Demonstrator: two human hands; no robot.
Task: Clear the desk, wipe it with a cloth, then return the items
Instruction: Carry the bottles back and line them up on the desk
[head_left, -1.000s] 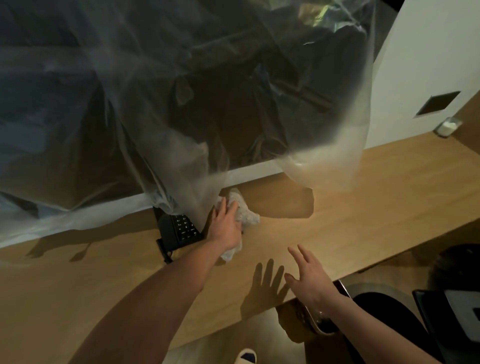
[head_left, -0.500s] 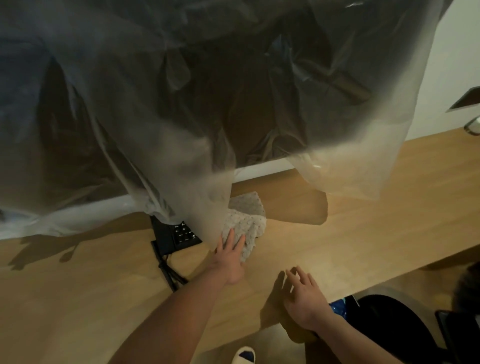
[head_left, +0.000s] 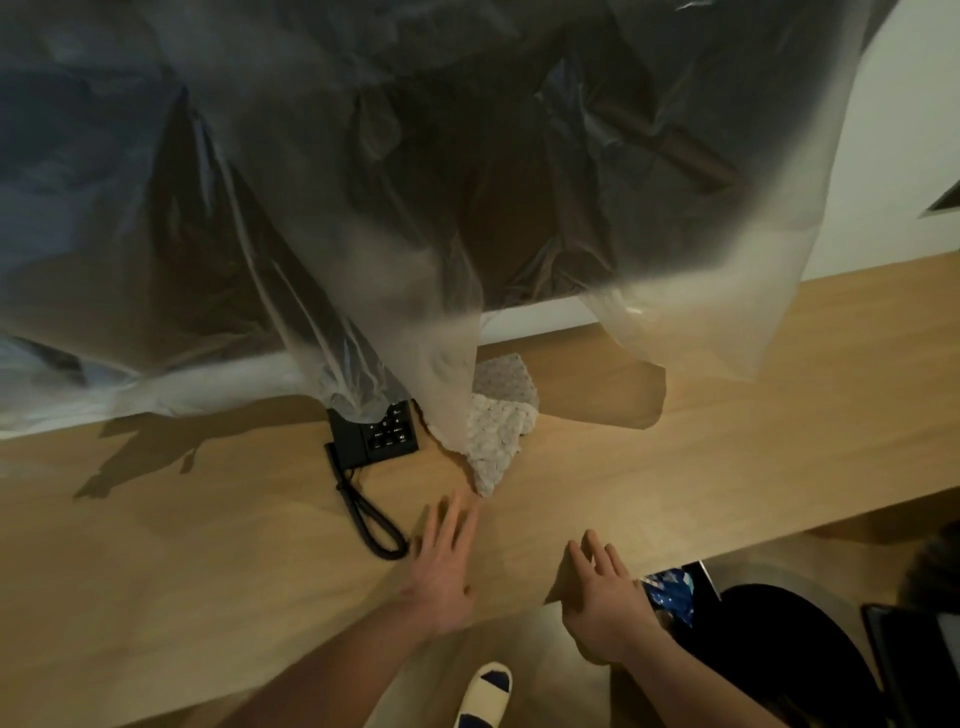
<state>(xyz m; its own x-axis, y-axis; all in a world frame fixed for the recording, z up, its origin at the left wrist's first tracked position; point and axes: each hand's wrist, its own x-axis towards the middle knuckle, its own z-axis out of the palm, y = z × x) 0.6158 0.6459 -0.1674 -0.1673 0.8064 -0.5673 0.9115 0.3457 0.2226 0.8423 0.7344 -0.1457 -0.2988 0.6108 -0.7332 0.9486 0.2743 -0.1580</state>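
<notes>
Mid-wipe — your left hand (head_left: 441, 566) and right hand (head_left: 605, 597) hover flat-fingered, grasping nothing; next, reach far for the cloth (head_left: 496, 436).

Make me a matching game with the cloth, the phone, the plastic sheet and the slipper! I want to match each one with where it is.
Things:
1. cloth
2. phone
3. plastic sheet
4. slipper

Places:
A. on the floor, at the bottom edge of the view
B. hanging down over the back of the desk
C. on the desk, left of the cloth, with a curly cord
D. on the desk, partly under the plastic sheet's hanging tip, beyond the left hand

Pairs: 1-D, 2-C, 3-B, 4-A
</notes>
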